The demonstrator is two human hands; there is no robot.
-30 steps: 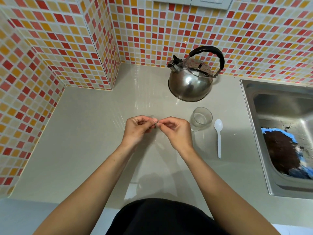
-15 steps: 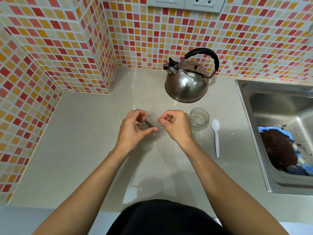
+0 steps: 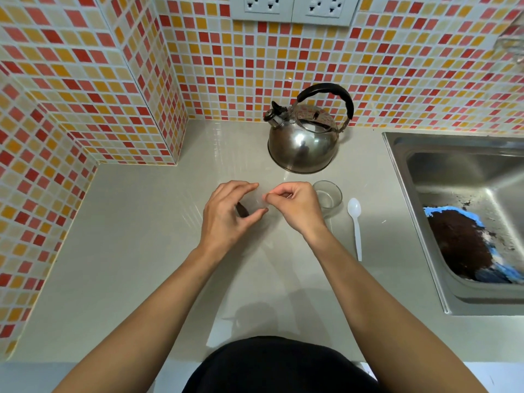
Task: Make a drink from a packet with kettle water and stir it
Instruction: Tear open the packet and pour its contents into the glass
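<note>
Both hands hold a small clear packet (image 3: pixel 256 200) with dark powder at its left end, over the middle of the counter. My left hand (image 3: pixel 229 217) cups it between thumb and fingers. My right hand (image 3: pixel 295 207) pinches its right edge. A small clear glass (image 3: pixel 329 197) stands just right of my right hand, partly hidden by it. Right of the glass a white plastic spoon (image 3: pixel 355 222) lies flat. A steel kettle (image 3: pixel 302 137) with a black handle stands behind, near the wall.
A steel sink (image 3: pixel 465 165) is sunk into the counter (image 3: pixel 136 236) at the right, with a blue cloth (image 3: pixel 436 211) and dark grounds in it. Tiled walls close the left side and back. Wall sockets (image 3: pixel 292 8) sit above the kettle.
The hands have drawn slightly apart on the packet; my left hand's fingers have spread around it. The view has tilted up a little, showing the sockets.
</note>
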